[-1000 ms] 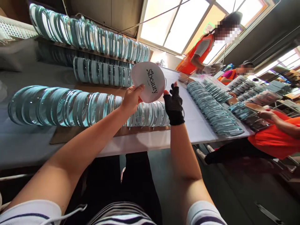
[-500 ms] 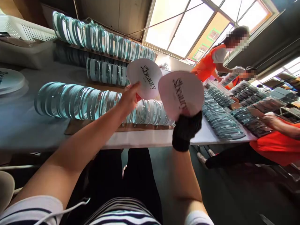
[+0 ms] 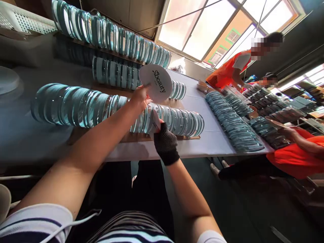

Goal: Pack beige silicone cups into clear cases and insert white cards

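Note:
My left hand [image 3: 140, 98] is closed on the lower edge of a white, rounded card [image 3: 156, 82] printed with dark "beauty" lettering. The card is held up, its printed side towards me. Wearing a black fingerless glove, my right hand [image 3: 165, 140] grips a second white card [image 3: 154, 123], seen nearly edge-on. That card is at the front row of upright glassy round pieces [image 3: 101, 109]; whether it touches them or sits between two of them I cannot tell. My right fingertips are partly hidden behind the glove.
Behind lie another glassy row [image 3: 116, 72] and a longer one [image 3: 106, 33] on a white-topped table [image 3: 215, 138]. More rows [image 3: 235, 125] stand to the right. A white perforated basket [image 3: 27, 20] is at the back left. Co-workers in orange [image 3: 227, 69] work at the right.
My right hand has moved left and down to the front row, and its card has turned from face-on to nearly edge-on. My left hand still holds its card up in about the same place.

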The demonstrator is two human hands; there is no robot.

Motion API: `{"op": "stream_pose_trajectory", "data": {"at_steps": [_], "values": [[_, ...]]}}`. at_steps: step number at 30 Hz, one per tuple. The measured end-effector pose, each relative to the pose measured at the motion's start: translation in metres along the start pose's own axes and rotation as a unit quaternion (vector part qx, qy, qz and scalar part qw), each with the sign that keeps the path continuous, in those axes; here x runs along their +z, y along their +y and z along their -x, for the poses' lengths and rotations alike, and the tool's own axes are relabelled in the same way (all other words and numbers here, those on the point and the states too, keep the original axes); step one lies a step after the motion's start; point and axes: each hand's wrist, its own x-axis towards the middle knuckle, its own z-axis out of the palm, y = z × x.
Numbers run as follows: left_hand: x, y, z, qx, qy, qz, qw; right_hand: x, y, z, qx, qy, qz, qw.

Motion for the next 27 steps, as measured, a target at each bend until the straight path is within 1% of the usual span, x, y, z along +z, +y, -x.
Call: {"op": "stream_pose_trajectory", "data": {"at_steps": [2,4,7,9,11,13,15,17,19,21,22,23,24,25,26,27], "values": [[-0.001,0.000,0.000,0.004,0.011,0.006,1.000,0.013,-0.003,-0.015,-0.007,-0.009,0.008,1.000],[-0.001,0.000,-0.002,0.008,0.015,0.007,1.000,0.021,-0.001,-0.019,-0.003,0.011,0.000,1.000],[-0.004,-0.002,-0.004,0.004,0.001,0.003,1.000,0.024,0.007,-0.015,0.013,0.051,-0.021,0.998],[-0.005,-0.003,-0.005,0.004,-0.010,0.000,1.000,0.024,0.010,-0.013,0.023,0.052,-0.021,0.998],[-0.007,-0.004,-0.005,0.009,-0.023,-0.004,1.000,0.025,0.008,-0.016,0.022,0.027,-0.002,0.999],[-0.008,-0.004,-0.006,0.013,-0.032,-0.011,0.999,0.027,0.003,-0.020,0.006,-0.012,0.035,0.999],[-0.009,-0.004,-0.006,0.014,-0.036,-0.020,0.999,0.030,-0.003,-0.023,-0.028,-0.040,0.069,0.996],[-0.010,-0.003,-0.006,0.015,-0.036,-0.025,0.999,0.032,-0.006,-0.023,-0.066,-0.042,0.075,0.994],[-0.011,-0.002,-0.006,0.015,-0.033,-0.028,0.999,0.033,-0.003,-0.021,-0.086,-0.047,0.021,0.995],[-0.012,-0.002,-0.005,0.020,-0.026,-0.032,0.999,0.033,0.005,-0.018,-0.097,-0.075,-0.054,0.991],[-0.012,-0.002,-0.004,0.023,-0.021,-0.034,0.999,0.033,0.009,-0.017,-0.102,-0.107,-0.110,0.983],[-0.012,-0.002,-0.003,0.027,-0.015,-0.034,0.999,0.033,0.014,-0.016,-0.104,-0.149,-0.179,0.967],[-0.011,-0.004,-0.003,0.031,-0.009,-0.034,0.999,0.033,0.019,-0.015,-0.102,-0.192,-0.256,0.942],[-0.009,-0.006,-0.002,0.037,-0.002,-0.032,0.999,0.033,0.022,-0.015,-0.093,-0.233,-0.331,0.910],[-0.007,-0.009,-0.002,0.043,0.004,-0.031,0.999,0.033,0.025,-0.016,-0.075,-0.265,-0.395,0.877],[-0.003,-0.011,-0.001,0.047,0.010,-0.030,0.998,0.034,0.027,-0.017,-0.056,-0.283,-0.429,0.856]]}}
